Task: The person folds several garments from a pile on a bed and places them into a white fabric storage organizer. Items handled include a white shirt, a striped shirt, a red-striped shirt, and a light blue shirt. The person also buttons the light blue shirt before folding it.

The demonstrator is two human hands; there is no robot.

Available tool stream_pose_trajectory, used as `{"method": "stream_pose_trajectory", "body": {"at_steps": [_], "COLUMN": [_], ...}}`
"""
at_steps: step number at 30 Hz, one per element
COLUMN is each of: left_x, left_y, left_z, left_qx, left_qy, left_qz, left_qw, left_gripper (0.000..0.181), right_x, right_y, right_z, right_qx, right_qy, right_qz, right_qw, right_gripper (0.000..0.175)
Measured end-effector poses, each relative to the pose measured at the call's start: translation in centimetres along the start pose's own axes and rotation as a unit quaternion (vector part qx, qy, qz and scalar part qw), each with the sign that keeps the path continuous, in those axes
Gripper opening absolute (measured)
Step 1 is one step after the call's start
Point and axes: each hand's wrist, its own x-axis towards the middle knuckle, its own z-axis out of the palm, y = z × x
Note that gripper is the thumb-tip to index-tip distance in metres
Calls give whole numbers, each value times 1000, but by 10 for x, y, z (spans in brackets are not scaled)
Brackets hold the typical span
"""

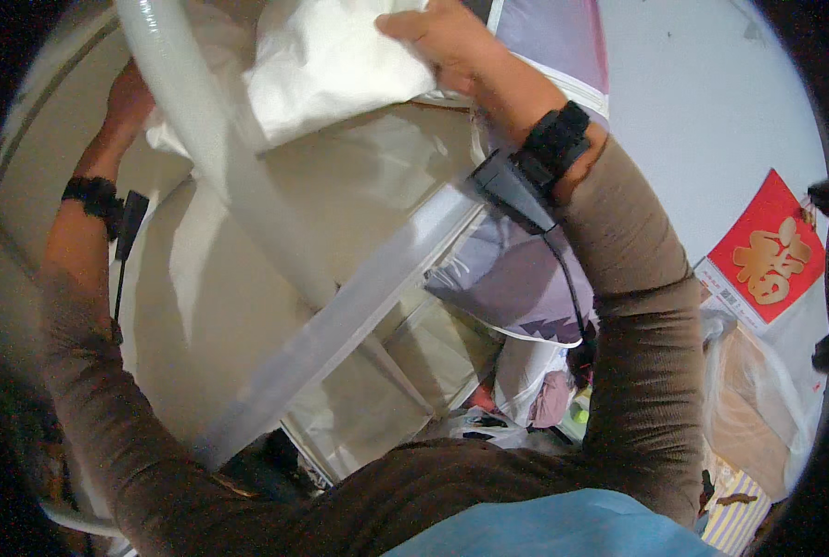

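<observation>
My right hand (449, 45) grips the right side of a white cloth bundle (345, 69) at the top of the view, thumb on top of it. Its fingers are mostly beneath the cloth. My left hand (130, 101) is at the bundle's left end. A pale tubular post (184, 90) passes in front of it, so its fingers are hidden. Beneath the bundle is a broad beige surface (282, 216). A pale metal rail (345, 313) crosses diagonally in front of my chest. Black straps with small devices are on both wrists.
Purple zipped fabric bags (550, 49) lie beyond my right hand, and another purple fabric item (518, 278) is under my right forearm. A red paper decoration (769, 250) hangs on the pale wall (686, 118). Plastic bags (755, 397) and mixed items lie at the lower right.
</observation>
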Motion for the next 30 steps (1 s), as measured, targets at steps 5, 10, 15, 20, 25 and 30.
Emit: {"method": "stream_pose_trajectory", "body": {"at_steps": [5, 10, 15, 20, 25, 30], "left_x": [82, 145, 138, 102, 122, 91], "left_y": [26, 103, 148, 114, 74, 102], "left_z": [36, 115, 216, 315, 302, 296], "left_qx": [68, -56, -72, 220, -108, -397], "left_qy": [138, 140, -86, -137, -299, -243], "left_qz": [13, -167, -156, -155, -136, -362], "left_qw": [988, 974, 981, 953, 938, 808], "left_gripper": [63, 43, 88, 70, 65, 63], "right_x": [26, 22, 17, 4, 15, 19], "right_y": [-4, 6, 59, 84, 83, 81], "right_z": [-72, -149, -199, -207, -201, -194], "right_qx": [-24, -23, -226, -301, -162, -67], "right_qy": [117, 181, 158, 85, 206, 266], "right_qz": [-50, -22, 24, 107, 137, 134], "right_qw": [992, 983, 961, 944, 955, 952], "right_gripper": [26, 27, 28, 38, 38, 40]}}
